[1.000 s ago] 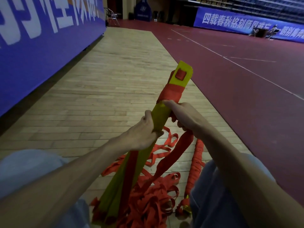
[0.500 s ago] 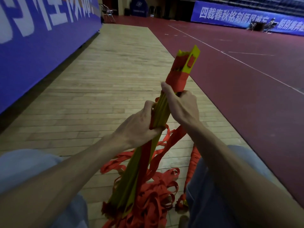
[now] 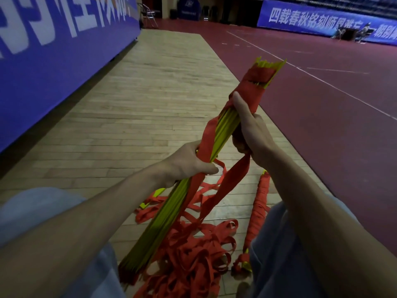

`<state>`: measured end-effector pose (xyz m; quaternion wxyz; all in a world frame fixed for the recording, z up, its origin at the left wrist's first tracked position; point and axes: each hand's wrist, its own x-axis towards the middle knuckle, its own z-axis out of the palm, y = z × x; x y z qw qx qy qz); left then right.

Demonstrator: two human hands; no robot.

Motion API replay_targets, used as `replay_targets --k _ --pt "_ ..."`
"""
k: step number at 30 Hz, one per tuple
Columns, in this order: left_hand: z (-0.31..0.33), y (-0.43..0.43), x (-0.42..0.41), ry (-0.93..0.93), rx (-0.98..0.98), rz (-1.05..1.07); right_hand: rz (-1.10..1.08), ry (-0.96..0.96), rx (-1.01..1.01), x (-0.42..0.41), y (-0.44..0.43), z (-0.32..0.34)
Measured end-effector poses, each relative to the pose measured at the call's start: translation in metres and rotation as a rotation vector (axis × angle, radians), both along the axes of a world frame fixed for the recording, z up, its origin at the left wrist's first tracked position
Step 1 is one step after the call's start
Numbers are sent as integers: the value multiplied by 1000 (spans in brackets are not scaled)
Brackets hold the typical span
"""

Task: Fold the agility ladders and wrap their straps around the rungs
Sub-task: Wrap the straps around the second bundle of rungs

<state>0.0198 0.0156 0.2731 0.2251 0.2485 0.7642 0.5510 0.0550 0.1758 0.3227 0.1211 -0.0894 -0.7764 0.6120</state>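
Left hand (image 3: 189, 163) grips the yellow rung bundle (image 3: 163, 216) – right hand (image 3: 250, 130) clutches it higher, red strap (image 3: 227, 188) trailing down.

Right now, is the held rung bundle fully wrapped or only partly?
Only partly: red strap covers just the far end of the rung bundle; its yellow length below the left hand is unwrapped.

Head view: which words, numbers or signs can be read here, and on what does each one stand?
"四载春秋铭刻师" in white on the far blue banner; the characters after it are blurred or partly hidden.
Left blue banner: large white characters, cut off by the frame and blurred, not readable.
Dark blue stand at the back: a pale logo, too small to read.
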Motion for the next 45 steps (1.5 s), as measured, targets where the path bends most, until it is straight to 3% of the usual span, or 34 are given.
replay_targets --k 2,6,8,11,15,17,22,27,30,32,35,37,39,43,45 --pt "-5 0 -7 69 -44 76 26 -13 159 0 2 -2" --pt "-11 -3 -20 108 -101 223 27 -9 718 -5 10 -14" --pt "-17 -5 -25 73 -170 287 3 -72 797 -7 13 -18" --pt "-20 -7 -26 -6 -224 300 51 -206 553 -5 12 -16" --pt "-17 -1 -16 -169 -228 202 76 -272 -70 -2 -1 -14" --pt "-21 3 -14 -146 -257 139 33 -313 -231 -2 -3 -13" --pt "-23 9 -5 225 -448 152 22 -315 -175 -1 1 -11" --pt "-23 11 18 601 -564 152 -148 -276 338 -5 -9 -27" --pt "-25 9 20 808 -621 165 -242 -254 464 -5 -16 -36" --pt "-23 5 17 915 -611 170 -319 -225 473 -6 -18 -36" --pt "-22 2 12 996 -540 152 -382 -139 244 -9 -17 -27" --pt "-21 3 10 916 -421 133 -403 -104 121 -9 -16 -22" --pt "-21 7 9 716 -286 104 -413 -68 70 -9 -13 -19" --pt "-20 7 2 -40 -66 -125 -418 31 -35 -10 -4 -13" --pt "-17 1 -2 -283 29 -244 -364 88 -92 -7 -2 -9"
